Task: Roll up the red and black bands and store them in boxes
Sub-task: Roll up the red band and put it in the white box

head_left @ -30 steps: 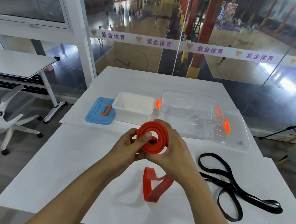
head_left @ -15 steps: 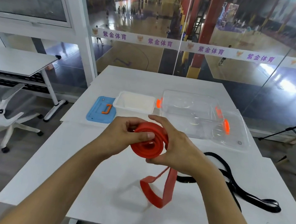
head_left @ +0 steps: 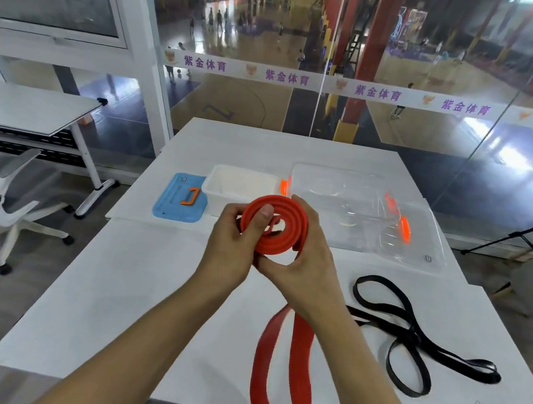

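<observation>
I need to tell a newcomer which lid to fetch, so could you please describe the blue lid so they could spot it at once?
On the far white table, a row of containers runs across its near edge. The blue lid lies flat at the left end of that row, right beside the white box. It is the only blue item there and has an orange handle in its middle, unlike the clear box further right.

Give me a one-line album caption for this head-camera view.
Both hands, left hand and right hand, coil the red band above the table.
</observation>
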A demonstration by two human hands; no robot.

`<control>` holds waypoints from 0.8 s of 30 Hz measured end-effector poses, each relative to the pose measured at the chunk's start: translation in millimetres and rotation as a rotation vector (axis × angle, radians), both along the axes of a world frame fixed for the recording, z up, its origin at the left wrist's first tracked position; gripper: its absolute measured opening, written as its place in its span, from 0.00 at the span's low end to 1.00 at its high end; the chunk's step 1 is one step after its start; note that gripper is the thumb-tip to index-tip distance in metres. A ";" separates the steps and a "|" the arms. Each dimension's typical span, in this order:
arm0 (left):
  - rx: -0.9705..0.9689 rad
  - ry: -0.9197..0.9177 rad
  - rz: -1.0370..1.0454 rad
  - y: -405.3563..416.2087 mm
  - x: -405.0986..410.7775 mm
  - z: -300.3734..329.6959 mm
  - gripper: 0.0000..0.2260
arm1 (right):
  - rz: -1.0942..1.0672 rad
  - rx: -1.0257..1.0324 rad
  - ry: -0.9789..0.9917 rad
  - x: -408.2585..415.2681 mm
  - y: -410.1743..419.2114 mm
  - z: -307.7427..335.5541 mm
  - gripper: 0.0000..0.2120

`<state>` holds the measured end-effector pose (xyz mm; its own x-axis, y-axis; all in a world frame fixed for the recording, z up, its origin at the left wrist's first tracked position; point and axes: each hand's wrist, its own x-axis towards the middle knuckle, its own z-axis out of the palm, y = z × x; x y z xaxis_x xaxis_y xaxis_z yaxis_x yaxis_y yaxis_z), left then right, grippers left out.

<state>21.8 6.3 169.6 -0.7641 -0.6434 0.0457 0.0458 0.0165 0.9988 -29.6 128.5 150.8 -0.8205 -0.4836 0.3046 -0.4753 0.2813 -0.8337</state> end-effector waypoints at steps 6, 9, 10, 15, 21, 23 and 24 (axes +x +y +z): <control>0.076 -0.100 -0.133 -4.8 10.2 -2.7 0.19 | 0.035 0.029 0.015 -4.0 2.7 -0.9 0.42; 0.079 -0.148 -0.261 -18.5 19.1 6.4 0.16 | 0.176 0.136 0.027 -18.2 14.3 9.4 0.44; 0.059 -0.155 -0.305 -26.6 20.7 10.6 0.16 | 0.231 0.181 0.041 -21.7 17.9 14.2 0.45; -0.248 -0.314 -0.610 -59.1 19.4 45.2 0.20 | 0.411 0.384 0.177 -17.3 13.7 30.5 0.50; -0.426 -0.356 -0.522 -57.8 18.4 39.2 0.11 | 0.372 0.477 0.175 -12.9 8.7 26.4 0.55; -0.420 -0.297 -0.470 -53.6 18.9 33.2 0.09 | 0.351 0.476 0.156 -14.6 9.8 23.0 0.56; -0.407 -0.256 -0.453 -50.9 18.9 30.4 0.08 | 0.340 0.461 0.142 -15.3 11.1 21.7 0.55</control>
<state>40.8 -44.7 200.0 -0.9743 -0.2254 -0.0022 -0.1015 0.4299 0.8971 -44.8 139.7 172.5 -0.5627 -0.8210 0.0963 -0.7002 0.4115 -0.5834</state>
